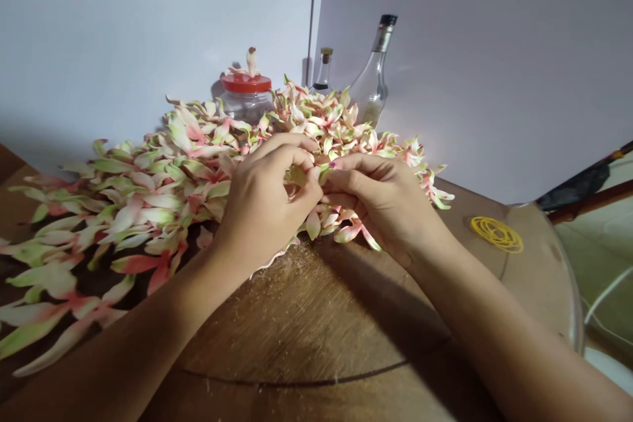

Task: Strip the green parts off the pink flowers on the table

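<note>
My left hand (270,191) and my right hand (388,201) meet over the near edge of a flower heap. Between their pinched fingertips is a small pale-green petal (324,175), which both hands seem to grip. Fingers cover most of that piece, so I cannot tell how much of a flower it belongs to. Around and behind my hands spreads the big pile of pink, white and green petalled flowers (163,201), apparently artificial. A few pink-tipped petals (350,231) lie just below my right fingers.
Behind the pile stand a jar with a red lid (247,84), a small corked bottle (324,69) and a taller clear bottle (370,86). Yellow coiled bands (496,234) lie at the right of the round wooden table (297,330). Walls close off the back.
</note>
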A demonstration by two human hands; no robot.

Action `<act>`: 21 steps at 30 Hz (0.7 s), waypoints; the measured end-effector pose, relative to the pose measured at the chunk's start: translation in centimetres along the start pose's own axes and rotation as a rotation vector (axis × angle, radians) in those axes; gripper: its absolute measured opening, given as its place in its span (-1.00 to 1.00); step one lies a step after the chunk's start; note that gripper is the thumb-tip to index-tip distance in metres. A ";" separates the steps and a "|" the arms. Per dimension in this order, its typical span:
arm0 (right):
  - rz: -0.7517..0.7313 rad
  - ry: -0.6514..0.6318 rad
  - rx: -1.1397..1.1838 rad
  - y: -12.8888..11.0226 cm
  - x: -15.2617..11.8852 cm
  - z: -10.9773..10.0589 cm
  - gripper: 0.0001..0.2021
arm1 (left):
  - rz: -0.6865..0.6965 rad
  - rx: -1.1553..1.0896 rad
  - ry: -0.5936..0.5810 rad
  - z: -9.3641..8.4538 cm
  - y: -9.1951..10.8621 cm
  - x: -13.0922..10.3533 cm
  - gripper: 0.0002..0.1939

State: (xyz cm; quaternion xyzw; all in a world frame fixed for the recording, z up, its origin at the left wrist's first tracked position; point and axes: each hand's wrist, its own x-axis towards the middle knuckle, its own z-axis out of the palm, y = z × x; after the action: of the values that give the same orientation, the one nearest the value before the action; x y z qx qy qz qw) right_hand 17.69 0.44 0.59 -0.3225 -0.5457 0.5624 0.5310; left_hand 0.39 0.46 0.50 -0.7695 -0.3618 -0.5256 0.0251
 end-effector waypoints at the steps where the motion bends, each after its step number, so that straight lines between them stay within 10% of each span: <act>1: 0.001 0.016 0.022 0.0 0.1 0.0 -0.99 | -0.034 -0.018 0.028 0.0 -0.1 0.0 -0.87; 6: 0.029 0.055 0.151 -0.2 0.1 0.1 -0.95 | -0.141 -0.036 0.137 -0.5 -0.7 0.3 -0.88; 14: 0.030 -0.024 0.129 -0.1 -0.2 0.4 -0.95 | 0.218 0.132 0.023 -0.4 -0.2 0.3 -0.73; 21: -0.009 0.005 0.073 -0.4 -0.1 0.3 -0.96 | 0.087 0.017 -0.055 -0.9 -0.3 0.3 -0.96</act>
State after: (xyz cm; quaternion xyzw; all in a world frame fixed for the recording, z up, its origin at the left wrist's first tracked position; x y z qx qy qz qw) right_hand 17.54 0.17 0.96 -0.3018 -0.5250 0.5787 0.5463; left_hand -0.42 0.48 1.05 -0.7984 -0.3329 -0.4998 0.0443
